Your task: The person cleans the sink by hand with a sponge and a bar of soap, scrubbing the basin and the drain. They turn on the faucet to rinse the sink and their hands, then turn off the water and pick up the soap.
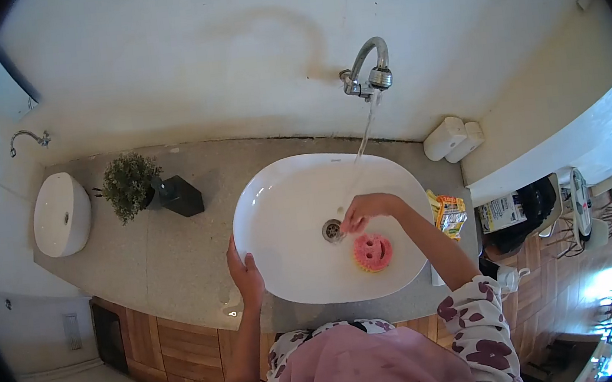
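Observation:
A white oval sink (286, 282) sits on the counter in front of me. At its left side my left hand (246, 275) holds the outer wall, thumb near the rim and fingers along the outside. My right hand (368, 213) hangs over the basin beside the metal drain (332, 230), fingers bent and pressed together; whether anything is between them is too small to see. Just below that hand lies a round pink sponge (373, 252) with a smiling face cut in it and a yellow edge. Water runs from the chrome faucet (376, 75) into the basin.
Right of the sink are a yellow packet (448, 215) and white rolls (453, 138). A potted plant (129, 186), a dark square bottle (180, 197) and a second basin (62, 214) stand left. Chairs (571, 234) are farther off on the right.

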The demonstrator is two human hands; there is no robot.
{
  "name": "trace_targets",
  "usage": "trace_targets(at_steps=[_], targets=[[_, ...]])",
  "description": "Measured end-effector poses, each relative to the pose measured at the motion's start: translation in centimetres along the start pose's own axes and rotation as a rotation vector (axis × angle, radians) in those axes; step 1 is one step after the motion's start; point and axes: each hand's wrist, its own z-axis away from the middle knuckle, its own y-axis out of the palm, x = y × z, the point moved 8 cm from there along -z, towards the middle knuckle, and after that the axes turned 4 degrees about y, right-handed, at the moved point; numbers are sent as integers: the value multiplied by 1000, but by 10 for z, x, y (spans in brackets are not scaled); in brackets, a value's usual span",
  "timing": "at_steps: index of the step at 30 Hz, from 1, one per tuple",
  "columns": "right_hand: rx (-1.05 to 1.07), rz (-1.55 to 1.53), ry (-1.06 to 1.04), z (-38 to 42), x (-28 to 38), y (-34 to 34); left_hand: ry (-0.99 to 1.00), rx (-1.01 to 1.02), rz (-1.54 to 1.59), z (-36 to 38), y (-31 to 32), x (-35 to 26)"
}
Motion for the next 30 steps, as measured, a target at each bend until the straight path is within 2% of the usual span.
trace_targets(at_steps=[1, 3, 4, 6, 8, 10, 11, 13, 14, 16, 17, 19, 21, 23, 27, 29, 30], targets=[[-3, -1, 0, 4, -1, -5, 1, 3, 2, 0, 0, 0], [-490, 59, 17, 20, 5, -54, 4, 18, 15, -1, 1, 0], [-490, 61, 16, 26, 10, -60, 5, 16, 15, -1, 0, -2], [-762, 43, -21, 53, 25, -89, 4, 19, 31, -1, 0, -4], [-1143, 416, -67, 87, 57, -108, -15, 14, 39, 0, 0, -2], [-1517, 584, -142, 117, 83, -125, -32, 9, 50, 0, 1, 1], [-1519, 584, -139, 120, 88, -131, -31, 12, 50, 0, 1, 4], [-1698, 396, -522, 153, 122, -123, -26, 12, 52, 0, 2, 7], [-1700, 396, -526, 152, 131, -127, -19, 15, 68, 0, 2, 8], [-1830, 693, -750, 156, 161, -117, -5, 17, 80, -1, 1, 6], [-1833, 686, -752, 149, 165, -127, -16, 21, 91, 0, 1, 5], [-1682, 598, -784, 123, 170, -145, -22, 25, 99, 1, 1, 2], [-1718, 577, -775, 115, 165, -158, -74, 7, 101, 1, 2, 3], [-1659, 429, -759, 104, 157, -182, -50, 13, 86, 1, 2, 7], [-1707, 465, -653, 104, 164, -186, -63, 39, 102, -1, 4, 9], [-1827, 429, -383, 117, 171, -178, -61, 40, 110, -2, 4, 5], [-1828, 429, -375, 119, 174, -174, -56, 37, 114, -1, 3, 4]])
